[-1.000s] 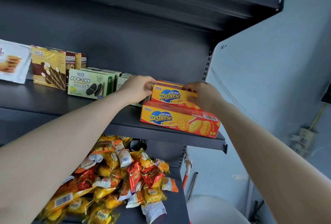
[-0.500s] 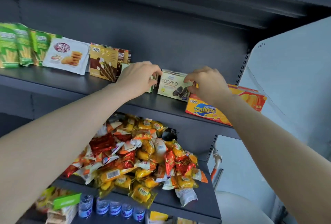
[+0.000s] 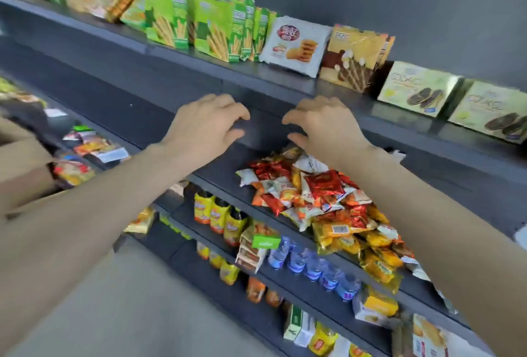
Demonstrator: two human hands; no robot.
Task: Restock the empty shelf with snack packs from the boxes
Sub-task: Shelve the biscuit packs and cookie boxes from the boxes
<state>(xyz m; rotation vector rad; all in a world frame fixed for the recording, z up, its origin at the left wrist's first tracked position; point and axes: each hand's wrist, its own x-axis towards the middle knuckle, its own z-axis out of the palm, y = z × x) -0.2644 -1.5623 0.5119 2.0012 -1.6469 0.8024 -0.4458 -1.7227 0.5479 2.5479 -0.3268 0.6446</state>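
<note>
My left hand (image 3: 205, 125) and right hand (image 3: 322, 125) hover empty, fingers loosely curled. The shelf (image 3: 285, 82) is lined with packs (image 3: 171, 22); restocking looks nearly done, the remainder unclear.

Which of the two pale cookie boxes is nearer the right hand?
The left cookie box, next to the brown wafer box; the right cookie box lies farther away.
</note>
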